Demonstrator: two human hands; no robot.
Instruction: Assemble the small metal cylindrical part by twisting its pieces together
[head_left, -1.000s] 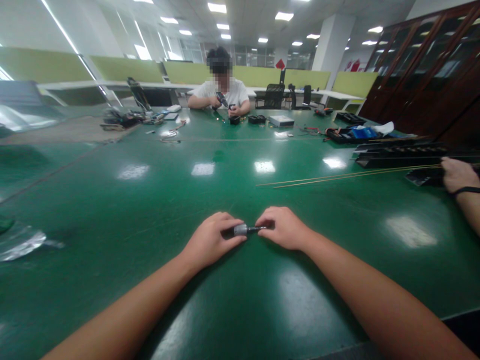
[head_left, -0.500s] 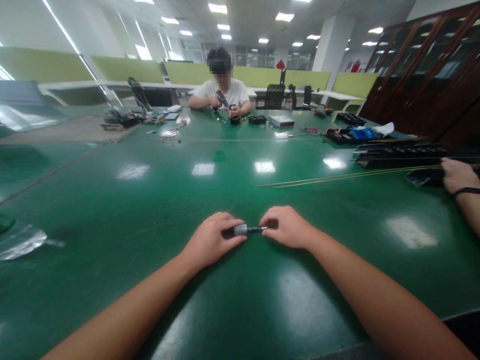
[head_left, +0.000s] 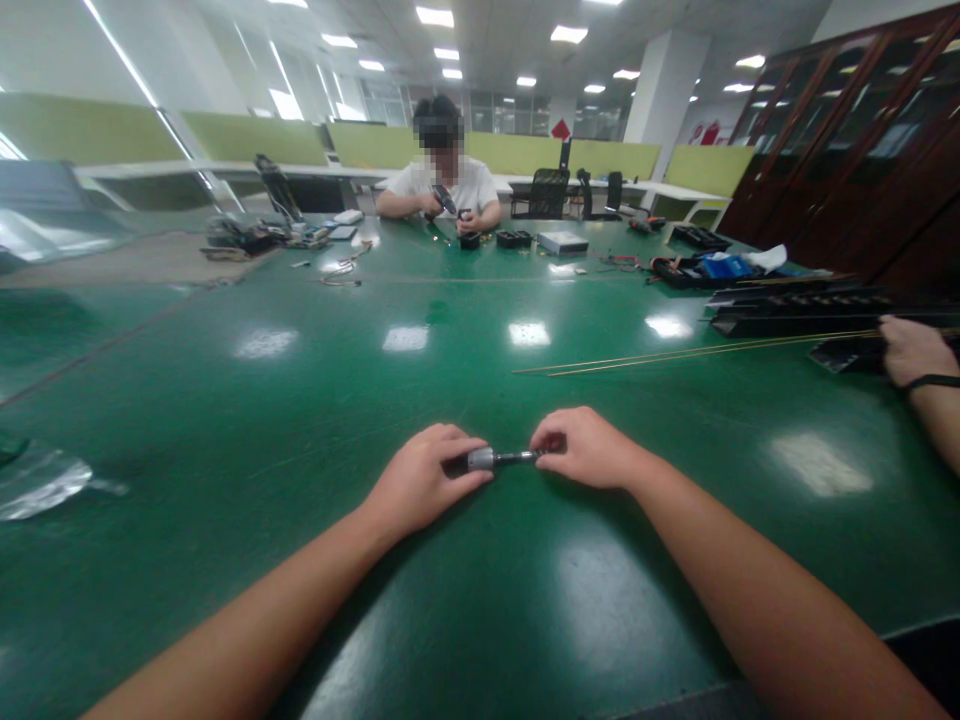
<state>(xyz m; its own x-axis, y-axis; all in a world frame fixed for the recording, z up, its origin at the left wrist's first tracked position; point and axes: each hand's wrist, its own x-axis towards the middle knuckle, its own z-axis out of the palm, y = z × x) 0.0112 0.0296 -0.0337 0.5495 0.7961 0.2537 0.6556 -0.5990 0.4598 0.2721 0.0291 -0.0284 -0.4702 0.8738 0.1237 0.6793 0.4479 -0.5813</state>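
Note:
Low over the green table, my left hand [head_left: 427,478] is closed around the dark handle of a screwdriver [head_left: 481,458]. A silver-grey collar shows between its thumb and fingers, and a thin dark shaft points right. My right hand [head_left: 581,448] pinches the far end of the shaft between thumb and fingertips. Whether a small separate piece sits in that pinch is hidden. The tool lies roughly level between both hands.
Two thin brass-coloured rods [head_left: 645,358] reach in from the right, near another person's hand [head_left: 919,352] and black metal channels [head_left: 780,318]. Across the green table [head_left: 337,400], a co-worker [head_left: 441,185] holds a power drill [head_left: 444,198]. Clear plastic film [head_left: 49,485] lies left.
My right hand has slid slightly to the right along the shaft, so more of the shaft shows. My left hand has stayed in place.

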